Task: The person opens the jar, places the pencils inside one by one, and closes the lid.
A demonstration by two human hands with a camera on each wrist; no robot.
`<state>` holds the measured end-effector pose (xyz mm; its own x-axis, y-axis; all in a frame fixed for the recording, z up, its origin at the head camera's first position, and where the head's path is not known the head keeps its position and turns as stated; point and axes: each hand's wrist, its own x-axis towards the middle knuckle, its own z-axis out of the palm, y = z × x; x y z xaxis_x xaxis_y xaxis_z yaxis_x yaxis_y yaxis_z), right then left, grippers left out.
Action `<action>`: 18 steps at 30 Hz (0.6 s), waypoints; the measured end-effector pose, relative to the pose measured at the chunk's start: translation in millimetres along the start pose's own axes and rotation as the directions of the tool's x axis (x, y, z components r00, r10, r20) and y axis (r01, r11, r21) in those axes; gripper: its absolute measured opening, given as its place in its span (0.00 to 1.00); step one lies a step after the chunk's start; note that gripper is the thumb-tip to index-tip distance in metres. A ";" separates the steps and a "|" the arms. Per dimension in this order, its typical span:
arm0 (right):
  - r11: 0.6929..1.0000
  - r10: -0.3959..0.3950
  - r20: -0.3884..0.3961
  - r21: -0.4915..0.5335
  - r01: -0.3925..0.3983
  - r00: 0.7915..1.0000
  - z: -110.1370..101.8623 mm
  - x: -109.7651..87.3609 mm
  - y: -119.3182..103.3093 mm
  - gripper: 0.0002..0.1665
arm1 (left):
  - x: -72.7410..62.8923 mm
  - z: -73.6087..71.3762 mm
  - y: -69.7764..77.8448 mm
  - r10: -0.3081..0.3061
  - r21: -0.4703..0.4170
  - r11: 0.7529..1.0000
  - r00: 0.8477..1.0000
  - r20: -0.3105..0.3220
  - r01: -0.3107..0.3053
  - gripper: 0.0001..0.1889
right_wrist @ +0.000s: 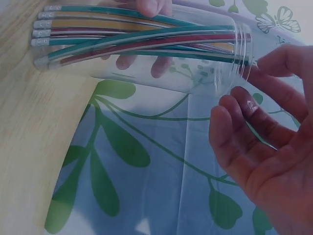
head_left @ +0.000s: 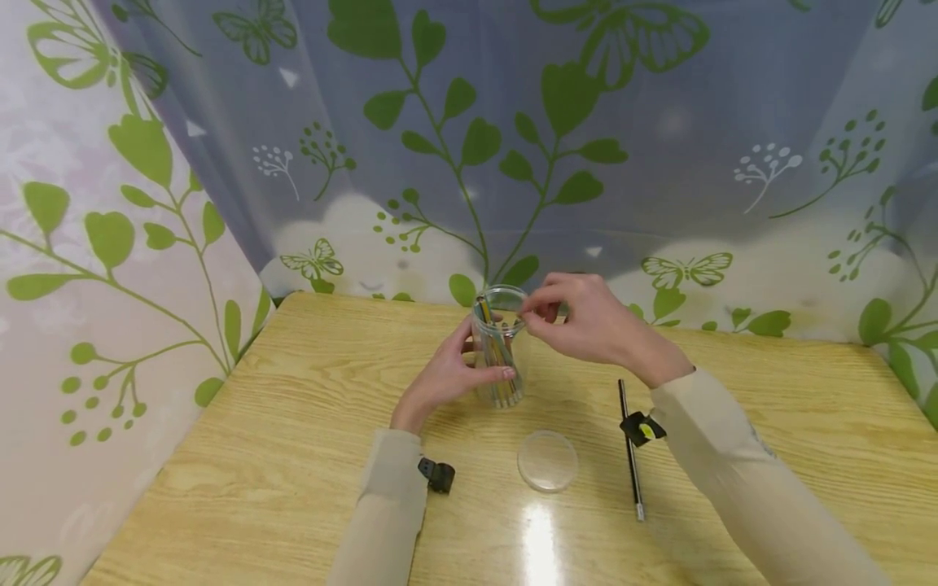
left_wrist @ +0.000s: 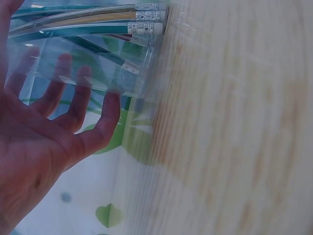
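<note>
A clear plastic jar [head_left: 519, 378] stands upright near the table's back edge, its mouth uncovered. Inside lean several striped pencils [right_wrist: 132, 36] in green, yellow and dark red, eraser ends down. My left hand [head_left: 449, 376] grips the jar from the left, thumb across its front and fingers around the far side. At the right of the rim, my right hand [head_left: 586, 319] pinches the upper end of a green pencil [right_wrist: 215, 57] between thumb and index finger. Its other fingers [right_wrist: 222, 129] curl beside the jar mouth.
A round clear lid [head_left: 547, 461] lies flat in front of the jar. Right of it, a black pencil [head_left: 632, 464] lies on the wooden table [head_left: 293, 456], partly under the right wrist's camera. A leaf-patterned curtain [head_left: 440, 203] hangs behind the table.
</note>
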<state>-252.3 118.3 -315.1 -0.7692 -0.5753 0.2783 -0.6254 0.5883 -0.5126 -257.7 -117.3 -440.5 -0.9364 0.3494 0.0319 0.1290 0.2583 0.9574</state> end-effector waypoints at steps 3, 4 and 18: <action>0.999 0.021 -0.016 0.049 -0.020 1.000 -0.2 -4.8 1.9 0.14 | 0.0 0.1 -0.1 0.018 0.000 1.000 1.000 0.001 -0.018 0.45; 0.998 0.025 -0.031 0.062 -0.024 0.999 -0.5 -6.9 3.5 0.14 | 0.3 0.2 -0.1 0.022 -0.004 1.000 1.000 0.002 -0.022 0.45; 0.970 0.244 -0.053 -0.003 -0.245 0.968 3.0 -61.4 58.0 0.12 | -0.6 -1.0 3.4 -0.014 0.030 0.999 1.000 -0.009 0.014 0.44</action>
<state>-240.9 186.0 -364.4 -0.9044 -0.3831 0.1876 -0.4187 0.7127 -0.5629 -257.0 -117.5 -437.0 -0.9411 0.3374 0.0209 0.1252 0.2905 0.9486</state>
